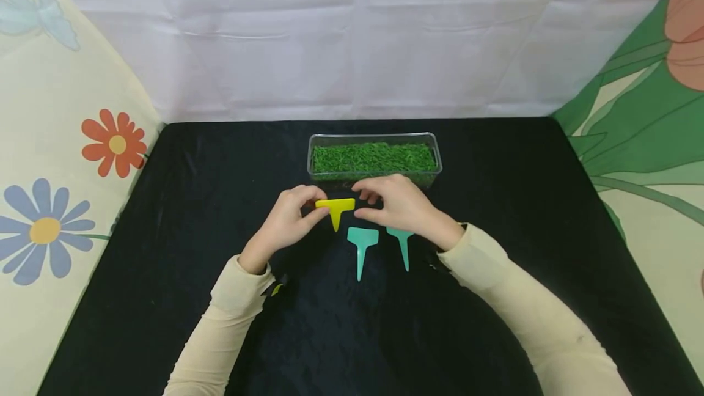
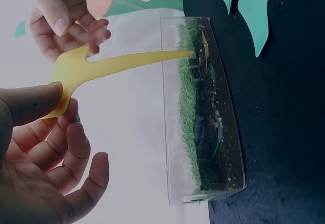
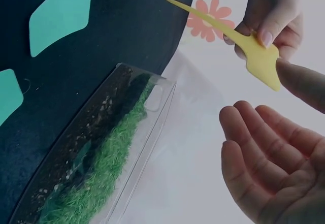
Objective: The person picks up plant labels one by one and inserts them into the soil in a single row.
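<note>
A yellow T-shaped plant label (image 1: 336, 205) is pinched between the thumb and fingers of my left hand (image 1: 288, 217). Its pointed stem hangs down over the table. My right hand (image 1: 400, 201) hovers just right of the label, fingers loosely bent and thumb apart from them, gripping nothing. In the right wrist view the right thumb (image 3: 302, 84) comes close to the label's edge; whether it touches I cannot tell. Below the hands lie two teal plant labels, one in full sight (image 1: 362, 242) and another (image 1: 404, 246) partly hidden by the right hand.
Behind the hands stands a clear rectangular container (image 1: 341, 174) with green grass (image 1: 374, 157) over dark soil. A small yellow-green thing (image 1: 277, 289) shows beside the left cuff. Black cloth (image 1: 209, 164) covers the table, and a white sheet (image 1: 352, 47) hangs behind it.
</note>
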A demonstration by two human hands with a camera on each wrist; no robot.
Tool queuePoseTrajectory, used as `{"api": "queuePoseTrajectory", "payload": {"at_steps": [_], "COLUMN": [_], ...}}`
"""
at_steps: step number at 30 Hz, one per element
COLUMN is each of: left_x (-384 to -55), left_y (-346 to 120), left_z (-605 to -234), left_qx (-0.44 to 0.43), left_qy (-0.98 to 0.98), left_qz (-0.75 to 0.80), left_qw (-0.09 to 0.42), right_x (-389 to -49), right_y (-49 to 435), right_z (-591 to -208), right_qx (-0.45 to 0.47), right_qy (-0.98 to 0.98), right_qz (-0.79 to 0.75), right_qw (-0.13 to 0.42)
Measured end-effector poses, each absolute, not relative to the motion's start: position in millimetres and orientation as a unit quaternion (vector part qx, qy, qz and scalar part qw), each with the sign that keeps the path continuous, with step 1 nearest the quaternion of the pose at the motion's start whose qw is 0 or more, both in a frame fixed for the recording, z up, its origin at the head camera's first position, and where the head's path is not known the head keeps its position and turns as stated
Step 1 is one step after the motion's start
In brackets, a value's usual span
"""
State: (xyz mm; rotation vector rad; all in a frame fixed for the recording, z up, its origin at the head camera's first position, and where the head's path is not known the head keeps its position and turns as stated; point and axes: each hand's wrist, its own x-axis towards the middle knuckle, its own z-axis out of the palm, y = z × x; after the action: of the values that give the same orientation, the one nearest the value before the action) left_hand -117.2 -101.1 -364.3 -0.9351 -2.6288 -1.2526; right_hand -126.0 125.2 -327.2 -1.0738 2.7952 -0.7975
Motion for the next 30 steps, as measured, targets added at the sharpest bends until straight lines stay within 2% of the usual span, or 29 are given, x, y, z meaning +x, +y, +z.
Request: {"api": "queuePoseTrajectory", "payload": {"at_steps": [17,30], "left_x": [-118.1,-118.1], "left_y": [-97.5,-94.0], "left_z": [-364.6,-364.3], "left_qx": [-0.319,-0.327], "left_qy": [-0.851,-0.848], "left_qz": [-0.413,-0.411], "left_qw": [0.051,0.068], "right_x": [-129.4,-129.9], "right_y": [113.7,105.5], "right_z": [-323.6,-322.4], "right_qx": [-0.368,-0.389], "right_qy": [0.897,0.888], "right_qz": [-0.244,-0.244], "right_qw": [0.025,0.002]}}
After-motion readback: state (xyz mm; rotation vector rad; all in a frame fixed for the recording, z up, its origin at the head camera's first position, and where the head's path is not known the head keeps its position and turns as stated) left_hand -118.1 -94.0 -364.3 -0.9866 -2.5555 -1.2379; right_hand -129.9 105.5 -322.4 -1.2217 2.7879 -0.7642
